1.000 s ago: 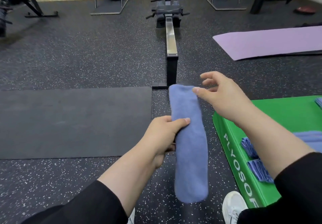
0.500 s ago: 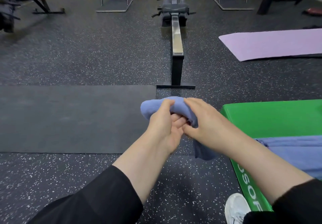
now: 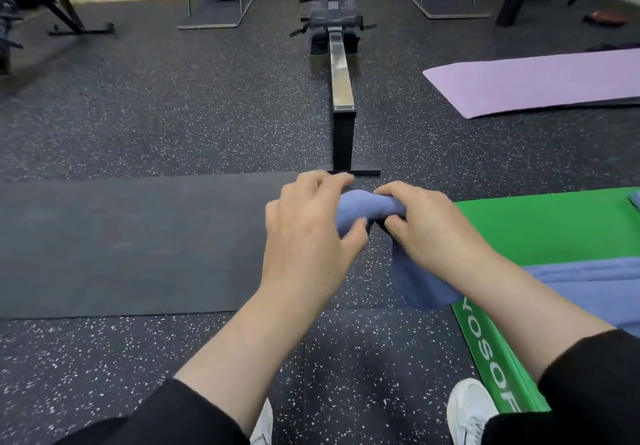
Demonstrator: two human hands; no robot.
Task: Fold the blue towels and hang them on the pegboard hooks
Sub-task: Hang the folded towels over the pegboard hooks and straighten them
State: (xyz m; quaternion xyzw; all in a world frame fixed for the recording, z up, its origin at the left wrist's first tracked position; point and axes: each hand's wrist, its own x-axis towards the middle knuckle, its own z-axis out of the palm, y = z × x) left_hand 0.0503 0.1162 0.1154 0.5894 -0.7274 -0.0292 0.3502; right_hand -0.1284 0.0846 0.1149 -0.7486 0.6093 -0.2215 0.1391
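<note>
We hold the folded towel (image 3: 367, 207) up in front of us over the floor, beside the green box (image 3: 540, 223) w/ more towels on it; right hand (image 3: 433, 223) is curled round the fold, left hand (image 3: 308, 226) only pinches it, thumb under & fingers loose. Best to keep the edges lined up & the fold tight so it'll drape evenly on a hook; no pegboard in view yet

Blue towel (image 3: 367, 207), a second ago stretched long and straight down the frame's centre, now bent over into a hump between both hands, lower end drooping toward lower right. Right hand (image 3: 429, 226), earlier open above the top end, now curled onto the fold beside the left hand (image 3: 308, 233).
</note>
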